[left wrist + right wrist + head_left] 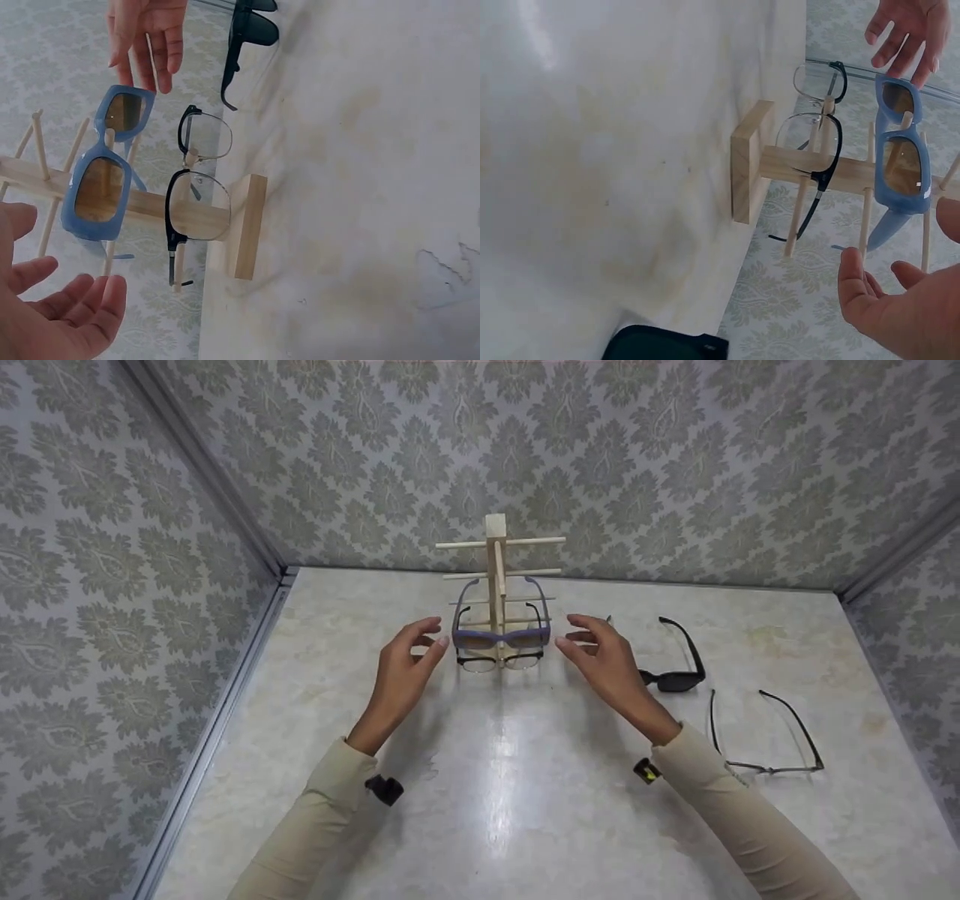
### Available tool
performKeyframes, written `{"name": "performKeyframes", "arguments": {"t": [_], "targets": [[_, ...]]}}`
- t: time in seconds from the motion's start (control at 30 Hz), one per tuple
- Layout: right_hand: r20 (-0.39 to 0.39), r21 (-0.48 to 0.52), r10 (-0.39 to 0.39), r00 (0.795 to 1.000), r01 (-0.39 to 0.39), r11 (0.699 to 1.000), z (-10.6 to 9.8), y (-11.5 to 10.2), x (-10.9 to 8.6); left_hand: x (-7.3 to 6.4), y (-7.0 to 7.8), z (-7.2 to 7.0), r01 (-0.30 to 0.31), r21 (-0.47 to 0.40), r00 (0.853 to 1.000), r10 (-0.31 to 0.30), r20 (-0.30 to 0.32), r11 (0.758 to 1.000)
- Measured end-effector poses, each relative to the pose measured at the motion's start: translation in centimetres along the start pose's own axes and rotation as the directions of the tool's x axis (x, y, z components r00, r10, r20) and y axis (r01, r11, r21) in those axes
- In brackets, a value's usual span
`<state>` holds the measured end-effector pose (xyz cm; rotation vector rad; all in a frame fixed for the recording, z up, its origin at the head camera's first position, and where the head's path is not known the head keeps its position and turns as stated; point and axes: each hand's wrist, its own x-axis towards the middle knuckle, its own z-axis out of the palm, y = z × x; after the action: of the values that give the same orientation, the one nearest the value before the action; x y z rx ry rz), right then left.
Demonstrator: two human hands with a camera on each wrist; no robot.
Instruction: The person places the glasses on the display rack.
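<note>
Blue-framed sunglasses [502,638] with brown lenses hang on a peg of a wooden glasses stand [496,526]. Below them, near the stand's base, sit clear eyeglasses [176,237] with black upper rims. My left hand [399,675] is held just left of the blue sunglasses, fingers loosely bent and apart from the frame. On the other side my right hand [606,660] mirrors it, a small gap between its fingertips and the frame. Neither hand holds anything. In both wrist views the hands flank the blue sunglasses.
Black sunglasses [679,682] lie on the table to the right, partly hidden behind my right hand. Nearer the front right, thin dark-framed eyeglasses [772,770] rest with temples unfolded. Bare upper pegs [540,540] stick out of the stand. Patterned panels [600,450] enclose the table.
</note>
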<state>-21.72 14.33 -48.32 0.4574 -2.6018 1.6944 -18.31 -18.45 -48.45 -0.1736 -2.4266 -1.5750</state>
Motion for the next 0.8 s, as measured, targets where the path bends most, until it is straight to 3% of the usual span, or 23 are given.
{"name": "performKeyframes", "arguments": {"t": [0.4,0.63,0.8], "targets": [[-0.004,0.006,-0.006,1.0,0.006,1.0,-0.8,1.8,-3.1,-3.3,-0.3,0.7,-0.052,-0.009,0.998,0.052,0.034,0.999],[-0.068,-0.03,-0.02,0.997,0.018,0.999,-2.0,2.9,-5.0,-4.4,0.0,2.6,-0.069,-0.006,0.991,0.069,0.115,0.998],[-0.107,-0.009,-0.034,0.994,0.033,0.999,-3.1,3.8,-6.2,-4.9,0.2,4.2,-0.093,-0.021,0.978,0.096,0.186,0.995]]}}
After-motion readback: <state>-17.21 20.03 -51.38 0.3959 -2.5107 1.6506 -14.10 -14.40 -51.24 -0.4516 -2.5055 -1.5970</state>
